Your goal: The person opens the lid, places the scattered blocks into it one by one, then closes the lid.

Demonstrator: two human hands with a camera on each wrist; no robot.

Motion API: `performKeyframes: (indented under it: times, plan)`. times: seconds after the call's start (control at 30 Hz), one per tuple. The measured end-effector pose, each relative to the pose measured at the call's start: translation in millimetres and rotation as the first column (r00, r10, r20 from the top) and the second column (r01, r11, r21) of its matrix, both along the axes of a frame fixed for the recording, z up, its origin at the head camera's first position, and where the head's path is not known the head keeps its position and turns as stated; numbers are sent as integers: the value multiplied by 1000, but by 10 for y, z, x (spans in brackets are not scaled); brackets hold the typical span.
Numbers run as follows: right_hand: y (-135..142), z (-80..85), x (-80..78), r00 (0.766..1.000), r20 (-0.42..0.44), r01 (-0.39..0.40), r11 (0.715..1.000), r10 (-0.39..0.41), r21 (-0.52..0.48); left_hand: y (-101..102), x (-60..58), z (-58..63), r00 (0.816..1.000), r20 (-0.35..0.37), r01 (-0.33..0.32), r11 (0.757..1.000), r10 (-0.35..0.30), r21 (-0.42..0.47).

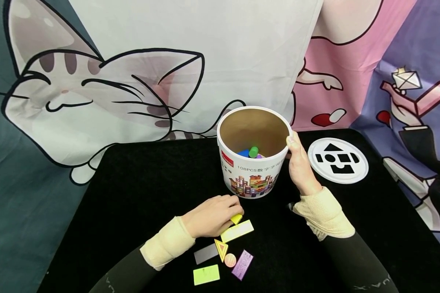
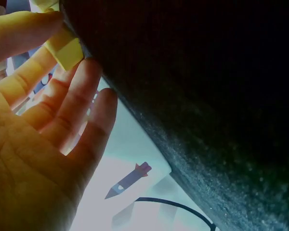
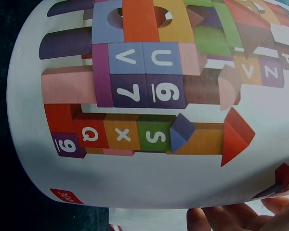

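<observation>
My left hand pinches a small yellow block between thumb and fingers, low over the black table. In the left wrist view the yellow block shows between the thumb and fingertips, partly covered by them. A long pale-yellow block lies just in front of that hand. With thumb at the rim, my right hand grips the side of a white bucket printed with toy bricks. The bucket stands upright, its mouth facing me, with a green cylinder and a blue block inside.
Nearer me lie a yellow triangle, a grey block, a round pink piece, a purple block and a lime block. The white lid with shaped holes lies right of the bucket. A cartoon-printed cloth hangs behind the table.
</observation>
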State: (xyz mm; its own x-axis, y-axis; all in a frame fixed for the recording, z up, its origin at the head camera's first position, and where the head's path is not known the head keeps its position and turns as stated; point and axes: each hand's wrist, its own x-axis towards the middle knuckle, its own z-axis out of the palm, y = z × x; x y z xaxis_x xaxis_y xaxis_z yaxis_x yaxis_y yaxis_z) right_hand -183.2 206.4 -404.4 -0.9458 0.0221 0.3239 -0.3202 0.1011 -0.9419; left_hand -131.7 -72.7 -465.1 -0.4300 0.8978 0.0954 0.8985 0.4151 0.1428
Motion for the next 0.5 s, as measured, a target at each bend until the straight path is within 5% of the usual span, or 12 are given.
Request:
performKeyframes:
  times: [0.5]
  plan:
    - [10,-8,-5,1000,-22,2,1000,-2,1,-10,-22,100,997,-74,-16,987,28,161]
